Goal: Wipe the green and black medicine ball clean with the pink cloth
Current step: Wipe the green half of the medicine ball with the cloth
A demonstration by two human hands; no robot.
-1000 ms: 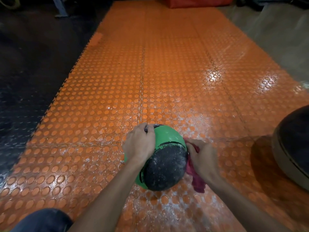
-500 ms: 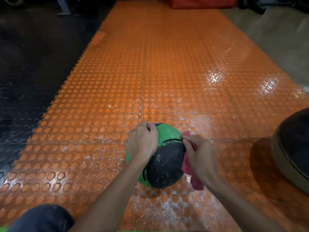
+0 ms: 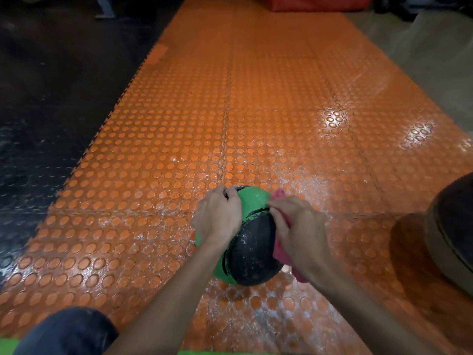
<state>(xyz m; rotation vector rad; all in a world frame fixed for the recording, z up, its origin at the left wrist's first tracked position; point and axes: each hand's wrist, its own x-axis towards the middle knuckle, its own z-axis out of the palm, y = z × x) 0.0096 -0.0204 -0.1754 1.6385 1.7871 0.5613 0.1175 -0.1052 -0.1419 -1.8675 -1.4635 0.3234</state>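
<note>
The green and black medicine ball (image 3: pixel 252 254) rests on the orange studded floor mat (image 3: pixel 256 111) just in front of me. Its black panel faces me and is speckled with white dust. My left hand (image 3: pixel 218 216) grips the ball's upper left side, fingers curled over the top. My right hand (image 3: pixel 299 229) holds the pink cloth (image 3: pixel 281 252) against the ball's upper right side. A corner of the cloth sticks up above my fingers and its tail hangs down beside the ball.
A large dark ball (image 3: pixel 453 234) with a pale band sits at the right edge. Black rubber flooring (image 3: pixel 46 98) borders the mat on the left. My knee (image 3: pixel 69 331) shows at the bottom left. A red pad (image 3: pixel 317 2) lies at the far end.
My right hand has slid the pink cloth upward along the ball's right side toward the green top. My left hand has kept its grip.
</note>
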